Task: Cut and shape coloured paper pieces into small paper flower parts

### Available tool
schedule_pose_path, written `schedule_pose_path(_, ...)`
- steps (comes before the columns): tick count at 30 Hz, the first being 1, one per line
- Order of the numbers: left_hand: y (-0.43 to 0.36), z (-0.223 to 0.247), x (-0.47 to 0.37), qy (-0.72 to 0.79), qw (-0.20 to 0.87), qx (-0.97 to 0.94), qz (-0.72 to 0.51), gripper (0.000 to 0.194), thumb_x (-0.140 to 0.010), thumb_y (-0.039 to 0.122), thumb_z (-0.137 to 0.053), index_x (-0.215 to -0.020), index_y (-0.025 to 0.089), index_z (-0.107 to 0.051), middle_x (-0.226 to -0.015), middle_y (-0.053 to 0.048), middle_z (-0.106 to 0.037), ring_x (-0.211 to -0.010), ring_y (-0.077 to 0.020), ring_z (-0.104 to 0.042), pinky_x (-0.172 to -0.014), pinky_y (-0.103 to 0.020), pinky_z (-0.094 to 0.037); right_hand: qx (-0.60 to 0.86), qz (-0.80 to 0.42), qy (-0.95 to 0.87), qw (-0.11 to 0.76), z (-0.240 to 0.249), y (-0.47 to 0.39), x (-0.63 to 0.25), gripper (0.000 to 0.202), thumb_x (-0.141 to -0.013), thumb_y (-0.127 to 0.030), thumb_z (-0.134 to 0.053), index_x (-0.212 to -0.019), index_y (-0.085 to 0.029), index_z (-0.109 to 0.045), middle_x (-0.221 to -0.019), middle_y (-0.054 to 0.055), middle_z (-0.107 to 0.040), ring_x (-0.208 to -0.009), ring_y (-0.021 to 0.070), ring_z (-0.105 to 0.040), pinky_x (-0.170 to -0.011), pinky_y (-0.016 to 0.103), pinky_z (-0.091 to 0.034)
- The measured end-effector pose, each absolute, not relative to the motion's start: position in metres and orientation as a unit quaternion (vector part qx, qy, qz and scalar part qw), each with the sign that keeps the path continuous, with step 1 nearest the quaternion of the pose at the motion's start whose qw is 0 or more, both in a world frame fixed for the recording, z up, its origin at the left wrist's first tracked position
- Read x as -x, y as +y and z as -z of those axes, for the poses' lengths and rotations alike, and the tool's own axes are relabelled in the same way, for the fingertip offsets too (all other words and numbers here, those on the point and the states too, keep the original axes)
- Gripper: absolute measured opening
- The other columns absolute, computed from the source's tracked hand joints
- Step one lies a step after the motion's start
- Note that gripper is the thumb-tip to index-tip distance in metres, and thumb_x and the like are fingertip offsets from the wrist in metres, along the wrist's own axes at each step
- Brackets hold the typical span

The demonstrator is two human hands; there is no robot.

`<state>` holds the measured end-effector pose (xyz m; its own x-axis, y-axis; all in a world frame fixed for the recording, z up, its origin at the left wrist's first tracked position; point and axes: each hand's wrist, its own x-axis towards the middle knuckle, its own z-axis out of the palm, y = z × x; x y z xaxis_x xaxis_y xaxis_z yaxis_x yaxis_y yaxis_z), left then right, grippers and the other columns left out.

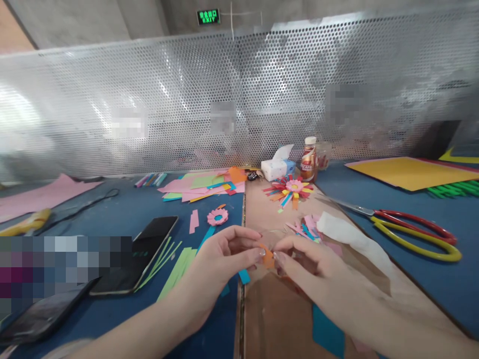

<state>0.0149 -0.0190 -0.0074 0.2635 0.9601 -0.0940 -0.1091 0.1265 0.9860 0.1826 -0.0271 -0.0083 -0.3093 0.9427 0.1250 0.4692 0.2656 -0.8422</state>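
Note:
My left hand (224, 257) and my right hand (305, 262) meet over the brown paper sheet (277, 319) and pinch a small orange paper strip (267, 257) between their fingertips. Just beyond the hands lies a heap of pink and blue paper strips (305, 228). A small pink paper flower (217, 216) sits on the blue table to the left of it. Farther back rests a finished multicoloured paper flower (291, 188).
A black phone (138, 254) and green paper strips (175, 269) lie left of my hands. Red-and-yellow scissors (411, 227) lie at right. At the back stand a tissue box (277, 167), a bottle (309, 160), coloured paper scraps (205, 187) and a yellow sheet (407, 172). A perforated metal screen (239, 94) closes the far side.

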Motion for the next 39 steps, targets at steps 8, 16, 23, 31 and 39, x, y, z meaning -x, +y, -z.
schedule_pose_path(8,-0.0181,0.0110,-0.0134,0.407,0.638,-0.482,-0.442,0.020,-0.069,0.022,-0.065,-0.084,0.015,-0.055,-0.072,0.000,-0.059,-0.062,-0.0083,-0.053,-0.059,-0.018,-0.041,0.464,-0.398,-0.711,0.347,0.0063,-0.0262,-0.1789,0.012,-0.079,-0.023,-0.044,-0.077,-0.020,-0.055,-0.058,-0.004,-0.050,-0.047,0.0061,-0.040,-0.040,0.017,-0.030)
schedule_pose_path(16,-0.0182,0.0078,-0.0155,0.401,0.657,-0.455,-0.446,0.018,-0.068,0.018,-0.065,-0.081,0.013,-0.054,-0.071,-0.001,-0.060,-0.065,-0.0098,-0.056,-0.063,-0.021,-0.044,0.465,-0.390,-0.719,0.339,0.0058,-0.0268,-0.1789,0.010,-0.078,-0.020,-0.046,-0.077,-0.020,-0.055,-0.063,-0.004,-0.053,-0.053,0.0067,-0.045,-0.046,0.017,-0.033)
schedule_pose_path(23,-0.0196,0.0049,-0.0152,0.399,0.663,-0.453,-0.443,0.016,-0.069,0.016,-0.064,-0.081,0.012,-0.053,-0.071,-0.002,-0.060,-0.063,-0.0086,-0.056,-0.063,-0.021,-0.043,0.461,-0.377,-0.729,0.338,0.0060,-0.0261,-0.1775,0.008,-0.076,-0.016,-0.047,-0.074,-0.019,-0.054,-0.062,-0.005,-0.052,-0.055,0.0061,-0.047,-0.047,0.016,-0.034)
schedule_pose_path(31,-0.0196,0.0017,-0.0153,0.389,0.681,-0.432,-0.445,0.015,-0.069,0.013,-0.065,-0.080,0.012,-0.053,-0.070,-0.001,-0.059,-0.064,-0.0084,-0.056,-0.064,-0.022,-0.044,0.461,-0.346,-0.747,0.332,0.0094,-0.0250,-0.1799,0.009,-0.077,-0.018,-0.046,-0.075,-0.020,-0.054,-0.059,-0.005,-0.051,-0.052,0.0069,-0.046,-0.044,0.017,-0.032)
schedule_pose_path(39,-0.0187,0.0075,-0.0144,0.396,0.657,-0.470,-0.437,0.016,-0.068,0.019,-0.065,-0.079,0.013,-0.054,-0.068,-0.001,-0.059,-0.061,-0.0080,-0.055,-0.059,-0.019,-0.043,0.458,-0.358,-0.741,0.337,0.0118,-0.0250,-0.1792,0.010,-0.077,-0.019,-0.045,-0.074,-0.020,-0.054,-0.055,-0.006,-0.048,-0.048,0.0060,-0.043,-0.041,0.016,-0.031)
